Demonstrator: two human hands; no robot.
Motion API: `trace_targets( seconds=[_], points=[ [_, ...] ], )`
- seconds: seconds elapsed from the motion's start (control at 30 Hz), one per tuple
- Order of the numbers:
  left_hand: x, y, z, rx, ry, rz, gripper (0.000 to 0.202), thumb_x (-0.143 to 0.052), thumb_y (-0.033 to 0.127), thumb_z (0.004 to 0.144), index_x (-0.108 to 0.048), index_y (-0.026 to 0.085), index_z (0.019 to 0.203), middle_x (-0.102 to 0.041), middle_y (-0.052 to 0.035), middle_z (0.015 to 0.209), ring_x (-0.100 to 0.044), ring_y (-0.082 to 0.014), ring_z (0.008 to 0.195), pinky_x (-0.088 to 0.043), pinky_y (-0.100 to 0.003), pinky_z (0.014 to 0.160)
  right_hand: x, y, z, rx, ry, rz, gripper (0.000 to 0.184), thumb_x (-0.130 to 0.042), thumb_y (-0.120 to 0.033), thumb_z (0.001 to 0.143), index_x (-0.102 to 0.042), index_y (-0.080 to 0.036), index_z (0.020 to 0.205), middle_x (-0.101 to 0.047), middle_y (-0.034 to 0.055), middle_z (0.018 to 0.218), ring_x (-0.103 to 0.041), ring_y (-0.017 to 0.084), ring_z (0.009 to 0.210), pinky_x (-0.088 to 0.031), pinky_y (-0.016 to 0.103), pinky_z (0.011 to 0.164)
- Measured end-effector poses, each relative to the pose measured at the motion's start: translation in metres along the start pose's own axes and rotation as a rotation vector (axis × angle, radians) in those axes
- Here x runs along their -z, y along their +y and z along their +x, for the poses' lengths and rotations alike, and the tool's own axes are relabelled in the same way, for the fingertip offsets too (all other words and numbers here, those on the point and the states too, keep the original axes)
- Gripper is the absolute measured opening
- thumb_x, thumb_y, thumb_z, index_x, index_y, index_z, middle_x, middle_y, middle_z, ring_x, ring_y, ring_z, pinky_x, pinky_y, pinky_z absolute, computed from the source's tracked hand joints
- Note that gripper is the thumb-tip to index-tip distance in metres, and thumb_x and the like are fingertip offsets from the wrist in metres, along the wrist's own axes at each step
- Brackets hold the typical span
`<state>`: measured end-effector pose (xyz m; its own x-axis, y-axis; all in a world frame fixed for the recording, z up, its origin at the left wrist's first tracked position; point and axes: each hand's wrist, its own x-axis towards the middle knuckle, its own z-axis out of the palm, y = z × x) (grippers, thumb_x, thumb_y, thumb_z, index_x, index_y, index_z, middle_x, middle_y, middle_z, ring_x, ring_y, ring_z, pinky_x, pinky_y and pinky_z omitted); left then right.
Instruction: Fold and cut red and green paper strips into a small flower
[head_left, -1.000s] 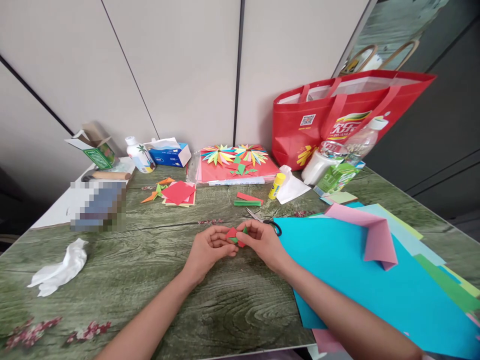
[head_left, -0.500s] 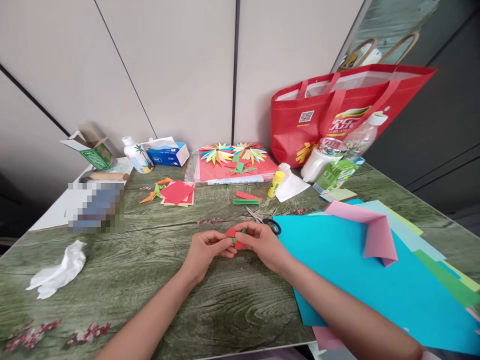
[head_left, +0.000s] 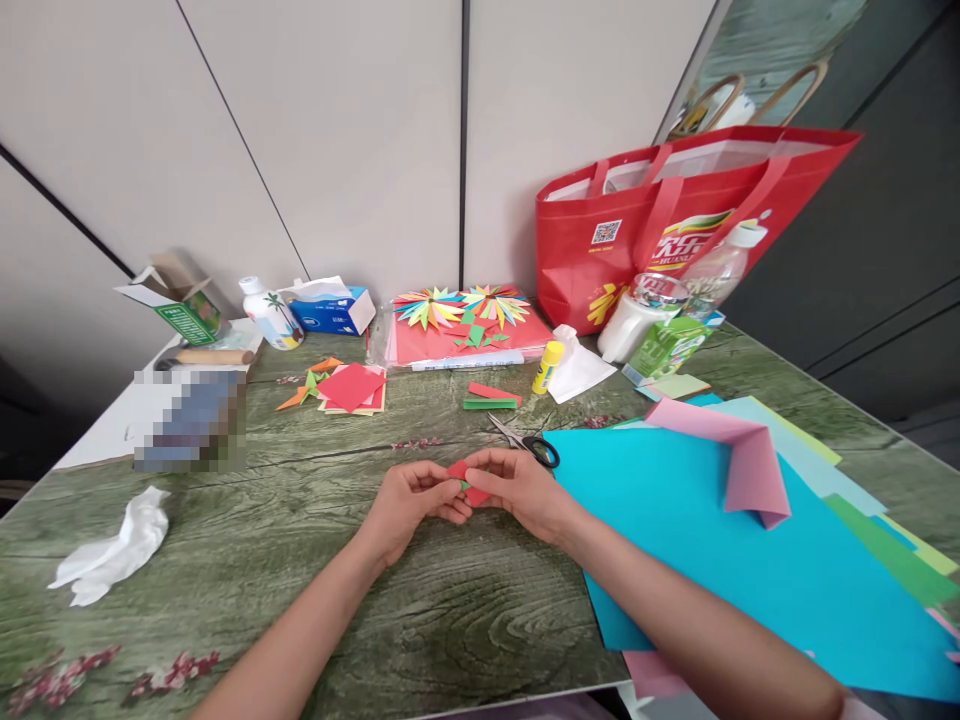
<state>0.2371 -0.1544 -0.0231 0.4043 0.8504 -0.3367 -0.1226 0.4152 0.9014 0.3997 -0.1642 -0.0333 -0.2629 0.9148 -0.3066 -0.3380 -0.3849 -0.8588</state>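
- Your left hand (head_left: 405,508) is curling inward, its thumb and fingers pinching the folded red-and-green paper (head_left: 477,495).
- Your right hand (head_left: 534,492) is gripping the same piece from the other side, its fingertips partly covering it.
- That paper is sitting between your hands, over the near middle of the wood-patterned table (head_left: 480,630).
- Scissors (head_left: 538,448) are lying just beyond your right hand, near a large blue sheet (head_left: 690,550).
- Farther back, a yellow glue stick (head_left: 547,368) is standing, and a red bag (head_left: 574,250) is resting near the pale wall (head_left: 360,130).
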Motion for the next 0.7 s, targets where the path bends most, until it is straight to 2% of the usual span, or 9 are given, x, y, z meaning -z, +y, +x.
trace_targets(
  seconds=[0.2, 0.37, 0.53, 0.7],
  points=[
    [-0.001, 0.0, -0.002, 0.01, -0.027, 0.003, 0.02, -0.071, 0.026, 0.064, -0.062, 0.009, 0.071, -0.069, -0.0065, 0.059, -0.064, -0.015, 0.054, -0.052, -0.027, 0.058, 0.004, 0.004, 0.002, 0.026, -0.015, -0.062, 0.035, -0.078, -0.032, 0.051, -0.065, -0.013, 0.077, -0.064, 0.0004, 0.067, -0.055, 0.009, 0.055, -0.047, 0.025, 0.057],
    [-0.002, -0.002, -0.001, -0.023, 0.03, 0.026, 0.021, -0.071, 0.028, 0.064, -0.062, 0.009, 0.066, -0.068, -0.0062, 0.055, -0.062, -0.0145, 0.049, -0.052, -0.027, 0.054, 0.005, 0.008, 0.004, 0.057, 0.005, -0.095, 0.034, -0.077, -0.031, 0.052, -0.064, -0.013, 0.078, -0.064, 0.0008, 0.07, -0.056, 0.01, 0.06, -0.047, 0.025, 0.06],
    [-0.001, -0.003, 0.0, -0.027, 0.072, 0.035, 0.023, -0.069, 0.03, 0.066, -0.06, 0.009, 0.065, -0.068, -0.0068, 0.057, -0.063, -0.0145, 0.049, -0.052, -0.026, 0.053, 0.006, 0.001, 0.003, 0.084, -0.042, -0.165, 0.04, -0.078, -0.03, 0.05, -0.064, -0.015, 0.085, -0.066, 0.0036, 0.082, -0.06, 0.014, 0.068, -0.049, 0.03, 0.066],
    [-0.002, -0.003, 0.001, -0.026, 0.07, 0.052, 0.023, -0.069, 0.03, 0.066, -0.06, 0.01, 0.065, -0.067, -0.0065, 0.059, -0.063, -0.0148, 0.05, -0.052, -0.026, 0.052, 0.005, -0.005, 0.001, 0.138, -0.011, -0.291, 0.034, -0.074, -0.027, 0.054, -0.063, -0.016, 0.084, -0.067, 0.0031, 0.081, -0.061, 0.014, 0.066, -0.049, 0.03, 0.064]
  ],
)
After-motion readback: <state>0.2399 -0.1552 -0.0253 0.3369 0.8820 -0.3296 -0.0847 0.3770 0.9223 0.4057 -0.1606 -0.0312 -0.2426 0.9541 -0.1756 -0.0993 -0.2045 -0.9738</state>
